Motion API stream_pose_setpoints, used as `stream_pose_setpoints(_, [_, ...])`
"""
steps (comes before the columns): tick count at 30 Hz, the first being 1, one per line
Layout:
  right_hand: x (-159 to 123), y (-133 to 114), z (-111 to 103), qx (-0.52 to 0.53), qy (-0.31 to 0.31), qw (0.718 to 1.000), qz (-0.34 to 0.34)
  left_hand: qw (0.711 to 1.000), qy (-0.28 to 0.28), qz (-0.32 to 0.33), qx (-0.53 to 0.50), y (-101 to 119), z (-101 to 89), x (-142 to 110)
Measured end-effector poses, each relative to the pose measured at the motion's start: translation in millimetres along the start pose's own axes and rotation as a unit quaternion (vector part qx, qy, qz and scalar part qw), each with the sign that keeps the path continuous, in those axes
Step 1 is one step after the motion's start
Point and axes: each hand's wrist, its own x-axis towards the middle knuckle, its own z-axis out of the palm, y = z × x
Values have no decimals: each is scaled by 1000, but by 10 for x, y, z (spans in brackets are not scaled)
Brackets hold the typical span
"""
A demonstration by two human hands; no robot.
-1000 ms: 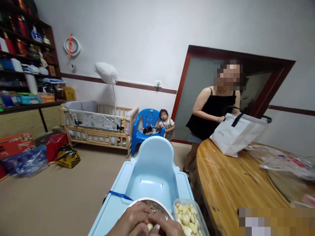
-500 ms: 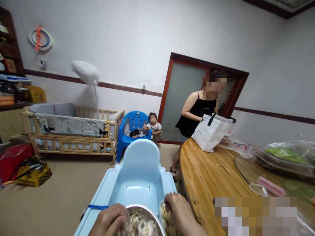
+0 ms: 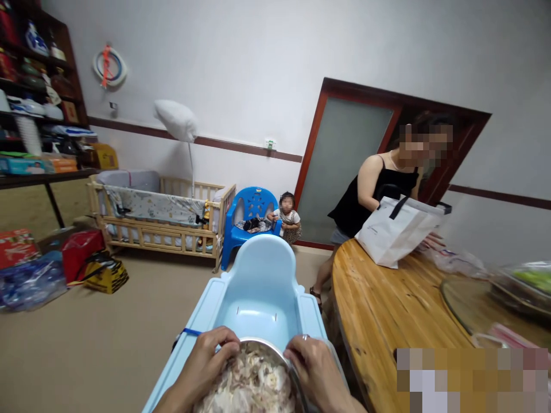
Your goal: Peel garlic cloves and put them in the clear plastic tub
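A metal bowl full of garlic bulbs and papery skins sits in front of me at the pale blue high chair. My left hand is at the bowl's left rim, thumb and fingers pinched together; whatever they hold is hidden. Over the right rim, my right hand has its fingers curled closed, and I cannot make out anything in them. A ring shows on that hand. The tub beside the bowl is mostly hidden behind my right hand.
A round wooden table stands close on the right, bearing a white bag. Behind it a person leans over the bag. A small child is beside a blue chair. A wooden crib stands by the wall.
My right hand has moved from the tub of pale cloves to the bowl's right rim. My left hand stays by the left rim. The view has turned left.
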Motion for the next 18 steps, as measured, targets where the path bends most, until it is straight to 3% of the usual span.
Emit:
stream_pose_setpoints(3, [-67,-103,90,63,-13,998,-28,1000,-3,-4,-1,-9,-1,5])
stream_pose_setpoints(7, [-110,-209,123,203,-161,964,-55,1000,-7,-15,-1,-3,-8,21])
stream_pose_setpoints(10, [-108,-259,194,193,-232,947,-108,1000,-8,-18,-5,-5,-24,27])
stream_pose_setpoints(13, [-110,-263,326,123,-217,953,-173,999,-32,-7,-13,-17,-44,17])
stream_pose_setpoints(18, [-116,-202,436,60,-181,964,-185,985,-166,46,-28,13,-54,-30])
